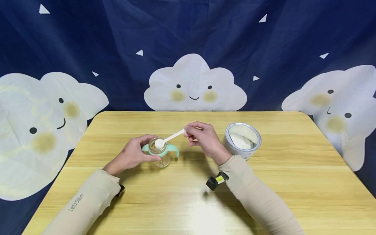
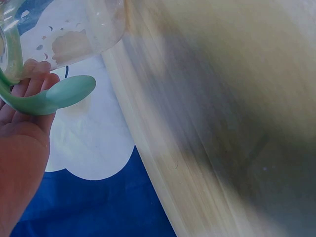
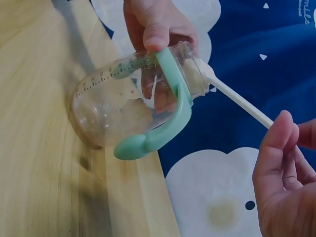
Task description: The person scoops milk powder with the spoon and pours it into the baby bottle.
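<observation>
A clear baby bottle (image 1: 163, 161) with a mint green double handle (image 3: 170, 118) stands on the table at centre left. My left hand (image 1: 135, 152) grips it round the neck, its thumb on the green ring in the right wrist view. My right hand (image 1: 204, 138) pinches the end of a white measuring scoop (image 1: 175, 134) between thumb and fingers. The scoop's bowl, with white powder in it, is at the bottle's open mouth (image 3: 201, 81). Dark scale marks show on the bottle's side. The left wrist view shows one green handle (image 2: 69, 94) and part of the bottle.
An open can (image 1: 243, 138) of white powder stands to the right, just beyond my right wrist, its seal partly peeled back. The wooden table (image 1: 164, 209) ends at a dark blue curtain (image 1: 123, 29) with smiling clouds. Dark cameras are strapped to both wrists.
</observation>
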### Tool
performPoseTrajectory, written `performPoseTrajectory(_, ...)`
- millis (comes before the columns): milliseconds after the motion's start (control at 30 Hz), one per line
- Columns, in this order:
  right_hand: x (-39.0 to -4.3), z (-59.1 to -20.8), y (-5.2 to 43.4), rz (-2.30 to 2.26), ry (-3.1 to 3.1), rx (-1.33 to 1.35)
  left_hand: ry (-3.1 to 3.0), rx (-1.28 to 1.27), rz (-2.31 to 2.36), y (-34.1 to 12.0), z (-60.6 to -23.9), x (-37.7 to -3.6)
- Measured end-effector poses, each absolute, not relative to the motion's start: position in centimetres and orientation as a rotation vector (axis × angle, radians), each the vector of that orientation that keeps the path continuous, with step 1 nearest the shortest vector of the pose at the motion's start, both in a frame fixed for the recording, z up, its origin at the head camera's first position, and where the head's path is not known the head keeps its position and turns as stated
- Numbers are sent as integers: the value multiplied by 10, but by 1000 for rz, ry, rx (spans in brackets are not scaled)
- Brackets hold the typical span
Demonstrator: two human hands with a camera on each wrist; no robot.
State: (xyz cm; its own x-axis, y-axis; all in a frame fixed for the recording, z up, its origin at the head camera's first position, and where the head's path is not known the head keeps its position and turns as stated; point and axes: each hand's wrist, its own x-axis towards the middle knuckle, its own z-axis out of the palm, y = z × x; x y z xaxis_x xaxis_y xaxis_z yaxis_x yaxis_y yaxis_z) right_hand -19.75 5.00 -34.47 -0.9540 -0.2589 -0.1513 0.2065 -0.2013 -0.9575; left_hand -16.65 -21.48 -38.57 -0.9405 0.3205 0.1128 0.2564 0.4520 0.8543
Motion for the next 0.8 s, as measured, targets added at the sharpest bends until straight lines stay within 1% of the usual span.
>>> performPoseTrajectory(567, -194, -343, 48, -2083, 1870, -195, 2619, 518, 1534, -214, -385, -166)
performPoseTrajectory(800, -192, -343, 48, -2107, 1940, -304, 2618, 519, 1529, -214, -385, -166)
